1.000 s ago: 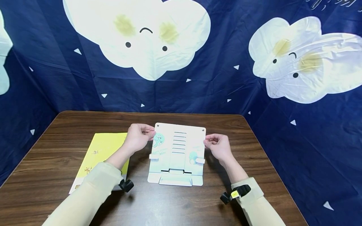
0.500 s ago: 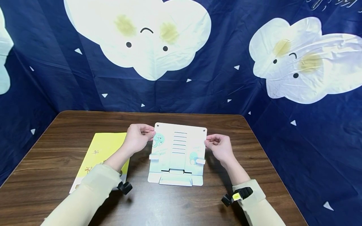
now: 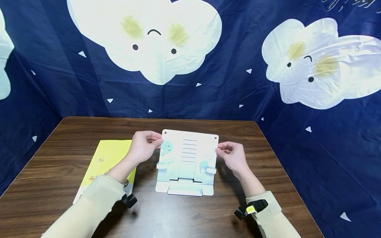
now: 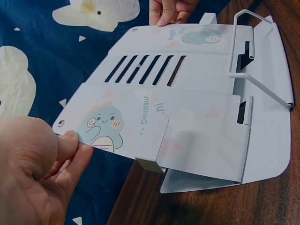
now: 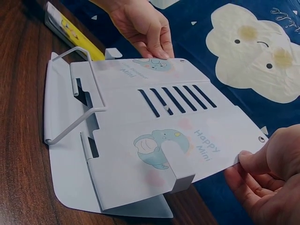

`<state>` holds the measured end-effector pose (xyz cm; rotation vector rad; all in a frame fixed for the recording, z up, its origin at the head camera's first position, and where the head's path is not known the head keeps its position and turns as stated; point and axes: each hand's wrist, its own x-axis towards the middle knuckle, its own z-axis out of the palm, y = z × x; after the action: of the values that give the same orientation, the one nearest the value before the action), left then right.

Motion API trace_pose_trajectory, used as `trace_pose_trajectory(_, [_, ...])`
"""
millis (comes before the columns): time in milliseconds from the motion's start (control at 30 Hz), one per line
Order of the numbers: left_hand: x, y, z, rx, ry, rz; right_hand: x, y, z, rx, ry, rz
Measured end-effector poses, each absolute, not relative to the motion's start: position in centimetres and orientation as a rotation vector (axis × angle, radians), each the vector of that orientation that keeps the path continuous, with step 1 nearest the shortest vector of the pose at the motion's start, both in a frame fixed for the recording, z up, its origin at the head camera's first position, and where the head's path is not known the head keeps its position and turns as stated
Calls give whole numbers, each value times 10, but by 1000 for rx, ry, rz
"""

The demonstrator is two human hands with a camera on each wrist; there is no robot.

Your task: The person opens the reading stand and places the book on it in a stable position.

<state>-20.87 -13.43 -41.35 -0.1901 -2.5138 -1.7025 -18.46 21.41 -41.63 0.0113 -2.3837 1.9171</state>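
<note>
A white metal book stand (image 3: 188,172) with dinosaur prints and a row of slots stands on the table, its back panel tilted up from the base. My left hand (image 3: 145,145) pinches the panel's left edge near the top corner between thumb and fingers. On the opposite edge, my right hand (image 3: 232,154) pinches the panel the same way. The left wrist view shows the wire page rest (image 4: 232,51) at the stand's front. A white side clip (image 5: 178,166) shows on the panel in the right wrist view.
A yellow book (image 3: 114,155) lies left of the stand, partly under my left forearm. The brown wooden table (image 3: 190,218) ends at a dark blue cloth (image 3: 178,102) with cloud prints behind and at the sides.
Both hands keep their pinch on the book stand. The panel's upper edge and the right hand shift slightly to the right; the left forearm drifts slightly left.
</note>
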Motion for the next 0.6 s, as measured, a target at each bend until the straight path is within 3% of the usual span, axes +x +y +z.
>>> trace_pose_trajectory(600, [-199, -135, -409, -249, -2513, -1601, -177, 218, -417, 80, -2345, 1919])
